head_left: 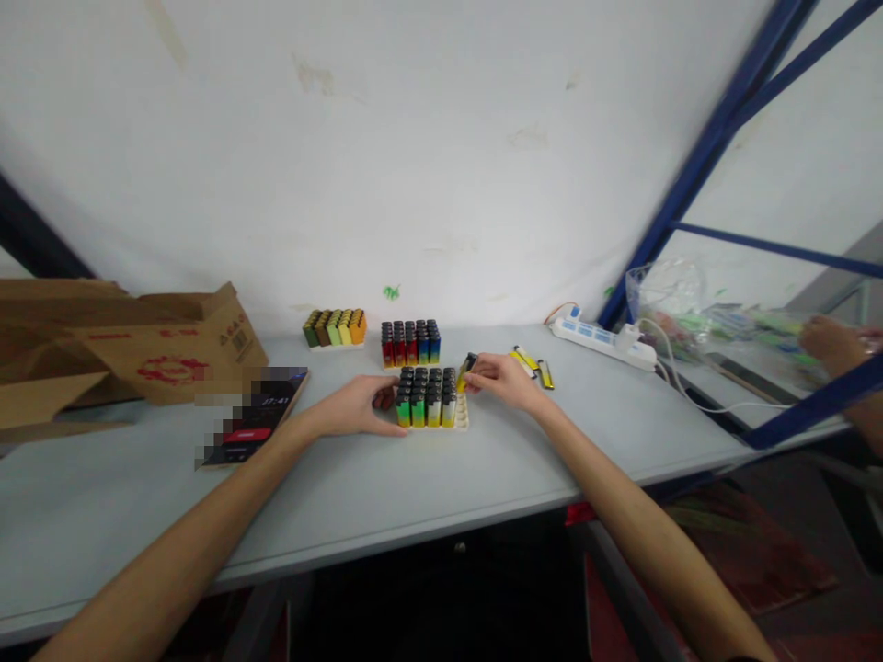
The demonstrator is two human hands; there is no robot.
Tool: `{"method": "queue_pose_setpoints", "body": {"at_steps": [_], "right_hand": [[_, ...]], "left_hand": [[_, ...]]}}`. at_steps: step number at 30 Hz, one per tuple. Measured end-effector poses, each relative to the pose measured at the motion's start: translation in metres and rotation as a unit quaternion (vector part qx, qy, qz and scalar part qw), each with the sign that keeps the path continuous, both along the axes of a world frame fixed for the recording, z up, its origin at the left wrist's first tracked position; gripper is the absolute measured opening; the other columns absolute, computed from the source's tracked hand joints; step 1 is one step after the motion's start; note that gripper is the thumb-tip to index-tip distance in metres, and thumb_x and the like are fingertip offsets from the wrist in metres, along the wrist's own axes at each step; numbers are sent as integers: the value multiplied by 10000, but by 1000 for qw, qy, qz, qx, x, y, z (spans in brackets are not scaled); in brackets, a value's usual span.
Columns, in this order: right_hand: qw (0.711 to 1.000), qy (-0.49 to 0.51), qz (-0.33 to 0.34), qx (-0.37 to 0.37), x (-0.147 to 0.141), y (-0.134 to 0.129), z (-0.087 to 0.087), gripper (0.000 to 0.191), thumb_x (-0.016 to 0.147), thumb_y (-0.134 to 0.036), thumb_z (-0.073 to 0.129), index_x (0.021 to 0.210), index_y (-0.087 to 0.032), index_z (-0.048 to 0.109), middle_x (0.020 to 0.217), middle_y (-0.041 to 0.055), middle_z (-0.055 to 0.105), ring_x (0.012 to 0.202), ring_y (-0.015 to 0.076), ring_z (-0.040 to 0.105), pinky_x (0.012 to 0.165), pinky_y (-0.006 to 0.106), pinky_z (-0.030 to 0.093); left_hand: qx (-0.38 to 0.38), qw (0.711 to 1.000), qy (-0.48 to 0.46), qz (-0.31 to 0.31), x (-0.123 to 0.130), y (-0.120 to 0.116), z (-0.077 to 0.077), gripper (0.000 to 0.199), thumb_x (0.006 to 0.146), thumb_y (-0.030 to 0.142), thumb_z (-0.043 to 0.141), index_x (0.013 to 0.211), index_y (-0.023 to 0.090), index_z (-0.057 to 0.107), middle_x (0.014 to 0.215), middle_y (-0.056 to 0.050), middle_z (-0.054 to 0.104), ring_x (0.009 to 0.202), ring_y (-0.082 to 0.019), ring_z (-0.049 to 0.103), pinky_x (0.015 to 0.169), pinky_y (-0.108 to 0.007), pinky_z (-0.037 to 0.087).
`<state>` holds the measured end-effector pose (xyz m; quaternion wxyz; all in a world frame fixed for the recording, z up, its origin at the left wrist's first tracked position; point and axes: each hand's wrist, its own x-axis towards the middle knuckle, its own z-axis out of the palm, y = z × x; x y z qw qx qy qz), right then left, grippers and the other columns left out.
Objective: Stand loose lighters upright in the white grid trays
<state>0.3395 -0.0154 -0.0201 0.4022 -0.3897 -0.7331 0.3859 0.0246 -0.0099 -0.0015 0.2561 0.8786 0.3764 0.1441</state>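
Phone (266,416): screen clock apparently read 17:41. Carton (200,342): bore red lettering, red emblem (172,370), barcode (240,341); wording illegible.

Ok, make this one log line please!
left hand: at left end of lighter tray | right hand: holding yellow lighter at tray's bare slots | nearby: loose lighters, power strip
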Motion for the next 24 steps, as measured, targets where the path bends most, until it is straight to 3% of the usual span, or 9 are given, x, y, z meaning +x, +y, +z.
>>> {"method": "queue_pose_setpoints", "body": {"at_steps": [4,12,24], "right_hand": [[996,-65,-11,59,1,-1,0,294,906,-463,690,820,-184,654,881,68,767,835,196,728,728,297,576],[998,-61,23,17,2,-3,-2,275,938,-462,655,871,-204,585,878,57,755,881,235,767,736,324,594],[981,-164,-1,104,-7,-7,1,137,939,-298,650,845,-198,643,863,49,735,799,192,711,715,290,558]], "left_hand": [[-2,1000,0,-1,1,-1,0,594,672,655,778,991,170,651,830,-9,609,739,-194,547,646,-273,425],[11,1000,6,-4,1,0,-1,586,692,662,760,984,167,645,831,-12,606,737,-197,550,656,-277,420],[15,1000,10,0,3,-2,0,583,700,646,758,1020,170,653,843,-20,626,739,-200,562,653,-273,417]]}}
